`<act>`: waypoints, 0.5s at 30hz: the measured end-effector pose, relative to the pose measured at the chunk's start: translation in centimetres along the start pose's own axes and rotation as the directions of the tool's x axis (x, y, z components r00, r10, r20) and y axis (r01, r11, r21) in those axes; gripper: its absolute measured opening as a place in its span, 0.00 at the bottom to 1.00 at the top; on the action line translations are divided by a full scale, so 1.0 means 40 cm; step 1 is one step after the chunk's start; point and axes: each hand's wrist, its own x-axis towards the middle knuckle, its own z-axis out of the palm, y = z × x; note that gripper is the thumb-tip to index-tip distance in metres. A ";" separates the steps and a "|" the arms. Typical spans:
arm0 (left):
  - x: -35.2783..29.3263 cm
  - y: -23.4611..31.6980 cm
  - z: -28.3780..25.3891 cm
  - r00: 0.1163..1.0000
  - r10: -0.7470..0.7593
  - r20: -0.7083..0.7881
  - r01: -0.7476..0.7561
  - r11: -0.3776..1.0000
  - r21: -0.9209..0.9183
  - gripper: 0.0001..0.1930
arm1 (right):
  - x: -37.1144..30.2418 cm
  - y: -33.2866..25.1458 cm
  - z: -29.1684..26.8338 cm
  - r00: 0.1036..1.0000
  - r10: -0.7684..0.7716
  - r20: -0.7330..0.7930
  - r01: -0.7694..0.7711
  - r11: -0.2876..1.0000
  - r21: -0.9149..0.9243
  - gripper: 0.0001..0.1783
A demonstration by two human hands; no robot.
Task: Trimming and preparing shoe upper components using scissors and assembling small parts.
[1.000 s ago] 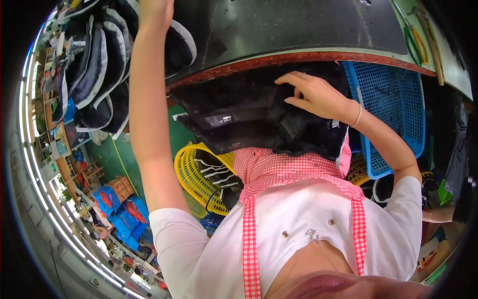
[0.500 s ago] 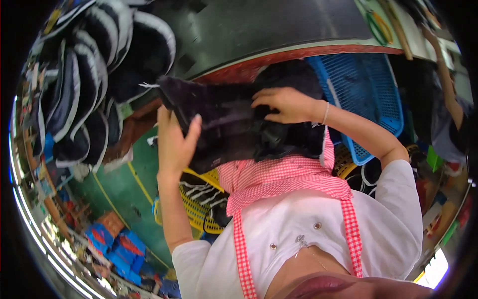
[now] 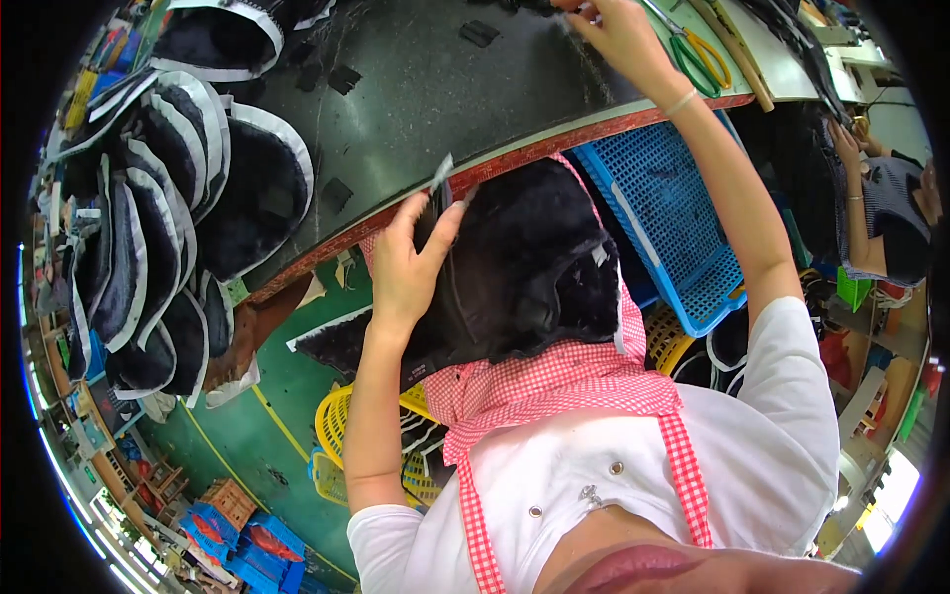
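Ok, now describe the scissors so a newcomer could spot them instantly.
Find the big dark-topped table across the top of the picture and follow its red edge to the right. Near that end, the scissors lie between the person's right hand and a wooden stick. Unlike the plain stick, they have one green and one yellow handle.
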 end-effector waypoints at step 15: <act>-0.159 0.004 -0.092 0.945 -0.324 -0.032 0.312 0.929 -0.199 0.10 | 0.073 0.056 0.051 0.980 -0.197 0.005 0.192 0.949 -0.250 0.07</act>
